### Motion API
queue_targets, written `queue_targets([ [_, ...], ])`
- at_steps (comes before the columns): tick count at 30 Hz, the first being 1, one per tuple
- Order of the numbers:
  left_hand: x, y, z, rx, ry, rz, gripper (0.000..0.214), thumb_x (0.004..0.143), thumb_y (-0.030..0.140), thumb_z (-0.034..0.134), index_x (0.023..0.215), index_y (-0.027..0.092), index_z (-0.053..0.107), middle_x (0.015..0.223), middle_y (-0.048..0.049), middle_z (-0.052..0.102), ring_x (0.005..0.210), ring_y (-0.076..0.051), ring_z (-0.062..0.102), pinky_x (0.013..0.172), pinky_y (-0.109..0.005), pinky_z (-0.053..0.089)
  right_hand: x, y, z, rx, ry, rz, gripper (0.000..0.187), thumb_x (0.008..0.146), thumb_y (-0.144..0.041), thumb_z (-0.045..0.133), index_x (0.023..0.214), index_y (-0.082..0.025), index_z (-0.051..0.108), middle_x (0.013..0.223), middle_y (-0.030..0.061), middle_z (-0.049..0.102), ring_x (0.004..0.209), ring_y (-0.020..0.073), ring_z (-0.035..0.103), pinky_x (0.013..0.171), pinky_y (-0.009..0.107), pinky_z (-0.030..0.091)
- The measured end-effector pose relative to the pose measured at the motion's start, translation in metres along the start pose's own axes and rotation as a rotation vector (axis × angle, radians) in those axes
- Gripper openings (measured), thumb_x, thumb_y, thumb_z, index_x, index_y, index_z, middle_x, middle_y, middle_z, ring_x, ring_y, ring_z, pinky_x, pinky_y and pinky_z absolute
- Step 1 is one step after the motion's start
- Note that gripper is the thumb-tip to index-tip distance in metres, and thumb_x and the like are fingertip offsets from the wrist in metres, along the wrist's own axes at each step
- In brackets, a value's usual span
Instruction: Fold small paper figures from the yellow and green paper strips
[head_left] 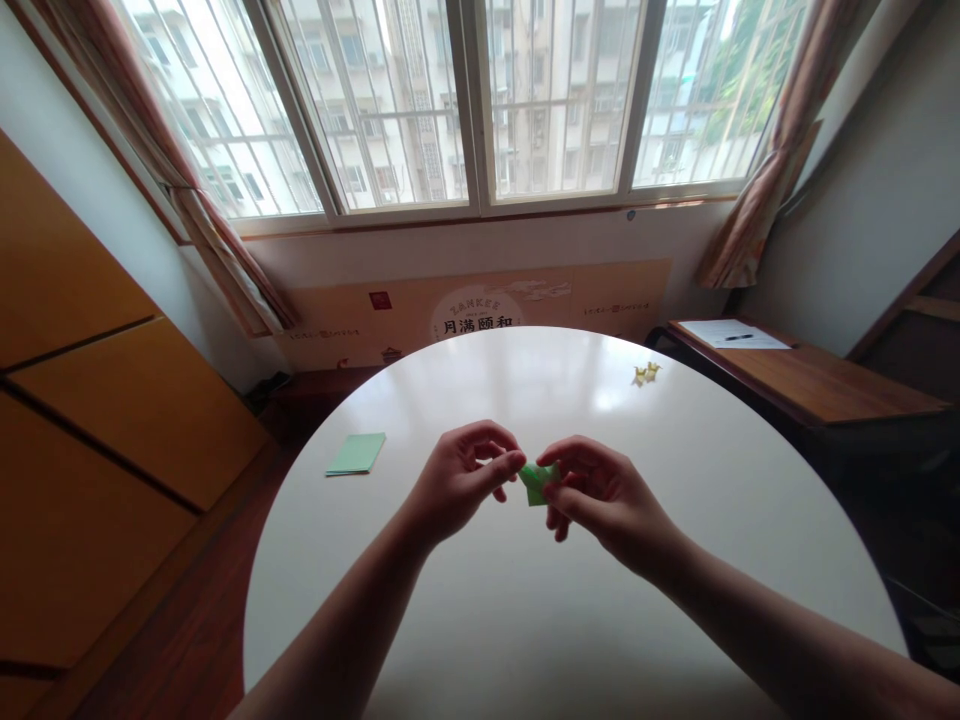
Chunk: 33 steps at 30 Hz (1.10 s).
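Observation:
A small piece of folded green paper (537,486) is held up above the white round table (465,620). My right hand (600,495) pinches it from the right between thumb and fingers. On the other side, my left hand (469,475) has its thumb and forefinger closed at the paper's upper left corner. Part of the paper is hidden behind the right fingers.
A stack of light green square paper (356,454) lies at the table's left. Small yellowish folded pieces (646,373) sit near the far right edge. Beyond, a wooden desk (817,372) carries a white sheet (735,335) with a dark pen on it.

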<state>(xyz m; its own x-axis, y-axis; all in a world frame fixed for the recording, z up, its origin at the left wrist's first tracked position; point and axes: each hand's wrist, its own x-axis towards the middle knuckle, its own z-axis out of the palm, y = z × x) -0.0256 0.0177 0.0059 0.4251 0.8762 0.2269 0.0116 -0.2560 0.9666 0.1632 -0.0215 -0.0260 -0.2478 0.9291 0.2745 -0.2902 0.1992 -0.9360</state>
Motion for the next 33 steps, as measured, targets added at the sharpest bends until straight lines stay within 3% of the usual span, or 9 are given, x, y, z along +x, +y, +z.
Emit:
queue_targets([
  [5,-0.002,-0.002,0.003,-0.01,0.003,-0.032,0.026,0.085,0.036,0.071,0.097,0.014,0.065,0.07,-0.0011,0.063,0.058,-0.013,0.061,0.044,-0.021,0.052,0.0,-0.001,0.001,-0.043,0.019,-0.017,0.019,0.082,-0.024,0.072,0.099,-0.021,0.065,0.073,-0.0016,0.066,0.057,0.0147,0.066,0.049,0.026,0.056],
  [12,-0.001,0.0,0.004,0.036,0.077,-0.01,0.022,0.083,0.035,0.072,0.084,0.013,0.069,0.068,-0.003,0.067,0.055,-0.013,0.063,0.044,-0.02,0.051,0.0,0.002,-0.002,-0.072,0.024,-0.022,0.023,0.083,-0.028,0.073,0.103,-0.022,0.063,0.073,-0.0014,0.066,0.057,0.015,0.065,0.048,0.026,0.056],
  [18,-0.003,0.002,0.005,0.062,0.132,0.031,0.023,0.082,0.036,0.073,0.087,0.013,0.07,0.069,-0.0037,0.069,0.056,-0.014,0.065,0.045,-0.021,0.052,0.001,0.003,-0.002,-0.078,0.05,-0.028,0.021,0.083,-0.026,0.072,0.102,-0.022,0.063,0.072,-0.002,0.065,0.056,0.0147,0.065,0.047,0.026,0.055],
  [23,-0.007,0.004,0.005,0.031,0.056,0.066,0.021,0.086,0.029,0.068,0.101,0.015,0.072,0.082,-0.007,0.071,0.071,-0.017,0.067,0.048,-0.021,0.054,0.001,0.003,-0.001,-0.052,0.076,-0.048,0.02,0.082,-0.021,0.072,0.1,-0.022,0.064,0.071,-0.0028,0.065,0.057,0.0145,0.065,0.048,0.025,0.055],
  [27,-0.008,0.005,0.008,0.035,0.085,0.084,0.013,0.083,0.021,0.067,0.094,0.015,0.073,0.075,-0.005,0.069,0.069,-0.016,0.063,0.047,-0.02,0.053,0.0,0.002,0.0,-0.07,0.063,-0.076,0.019,0.084,-0.02,0.071,0.101,-0.023,0.066,0.073,-0.0018,0.066,0.058,0.0145,0.065,0.049,0.025,0.055],
  [33,-0.008,0.004,0.015,-0.039,0.138,0.078,0.012,0.081,0.022,0.07,0.089,0.015,0.074,0.071,-0.0041,0.067,0.067,-0.016,0.063,0.044,-0.02,0.053,-0.002,0.002,0.001,-0.139,0.056,-0.114,0.017,0.087,-0.025,0.07,0.103,-0.023,0.067,0.074,-0.0005,0.065,0.058,0.0148,0.064,0.049,0.027,0.056],
])
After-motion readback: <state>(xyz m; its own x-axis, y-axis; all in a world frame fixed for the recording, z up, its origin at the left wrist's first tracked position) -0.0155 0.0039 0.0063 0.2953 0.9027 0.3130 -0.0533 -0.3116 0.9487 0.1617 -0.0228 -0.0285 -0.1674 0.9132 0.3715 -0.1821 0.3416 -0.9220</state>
